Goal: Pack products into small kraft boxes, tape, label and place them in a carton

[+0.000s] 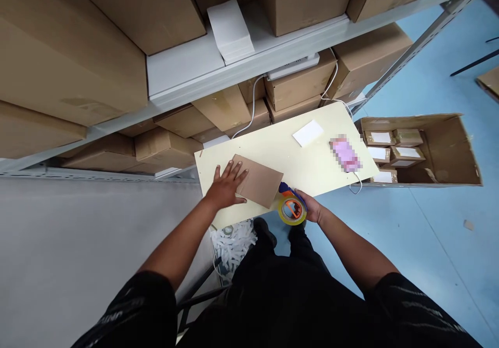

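Observation:
A flat brown cardboard box [260, 181] lies on the pale yellow table [304, 169]. Spread fingers of my left hand [226, 187] rest on its left end, with the thumb pointing toward the near side. My right hand [311, 206] is wrapped round a blue and orange tape dispenser [297, 195] loaded with a wide roll of yellowish tape. The dispenser's front end is at the box's right corner; whether it touches the cardboard I cannot tell. Part of my right hand's fingers is hidden behind the dispenser.
On the table lie a white card stack [307, 133] and a blurred pink phone-like item [345, 153] with a cable. A large open carton [452, 150] holding several small labelled boxes stands right. Shelves with cartons [300, 84] run behind. White scraps [234, 244] fill a bin below left.

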### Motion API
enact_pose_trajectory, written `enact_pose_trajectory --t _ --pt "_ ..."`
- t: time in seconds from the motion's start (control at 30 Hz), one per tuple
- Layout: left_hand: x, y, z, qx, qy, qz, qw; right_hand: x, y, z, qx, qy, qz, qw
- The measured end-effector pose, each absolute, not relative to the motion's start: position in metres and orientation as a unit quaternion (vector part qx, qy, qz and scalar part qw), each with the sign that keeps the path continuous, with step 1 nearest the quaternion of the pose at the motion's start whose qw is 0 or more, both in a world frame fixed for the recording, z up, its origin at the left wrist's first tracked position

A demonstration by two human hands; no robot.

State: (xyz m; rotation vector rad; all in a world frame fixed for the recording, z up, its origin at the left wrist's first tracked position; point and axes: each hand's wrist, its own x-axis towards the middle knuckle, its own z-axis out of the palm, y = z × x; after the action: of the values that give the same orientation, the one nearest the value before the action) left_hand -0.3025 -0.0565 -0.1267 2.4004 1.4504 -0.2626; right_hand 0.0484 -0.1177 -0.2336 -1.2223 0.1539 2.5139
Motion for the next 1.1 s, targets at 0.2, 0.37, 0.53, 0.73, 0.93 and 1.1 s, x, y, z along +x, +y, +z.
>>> enact_pose_trajectory --t 0.2,0.37,0.53,0.73,0.93,1.1 --pt "-0.296 -0.056 -0.158 0.817 0.561 -0.038 0.126 0.053 -0.079 -0.222 -0.468 0.023 0.867 0.17" --pt "-0.262 -0.08 -0.164 0.746 0.66 -0.008 0.095 0.076 -0.038 -0.221 -0.511 -0.004 0.841 0.179" --pt "-0.256 -0.071 -0.162 0.73 0.675 -0.016 0.105 0.079 -0.116 -0.227 -0.493 0.025 0.847 0.197" --pt "-0.222 -0.096 -0.154 0.693 0.707 -0.024 0.137 0.023 -0.18 -0.226 -0.427 0.096 0.847 0.301" --pt "-0.227 -0.126 -0.131 0.799 0.571 -0.06 0.178 0.036 -0.096 -0.227 -0.441 0.086 0.843 0.298" --pt "-0.254 -0.09 -0.144 0.853 0.497 -0.056 0.145 0.062 -0.041 -0.227 -0.468 0.016 0.858 0.213"
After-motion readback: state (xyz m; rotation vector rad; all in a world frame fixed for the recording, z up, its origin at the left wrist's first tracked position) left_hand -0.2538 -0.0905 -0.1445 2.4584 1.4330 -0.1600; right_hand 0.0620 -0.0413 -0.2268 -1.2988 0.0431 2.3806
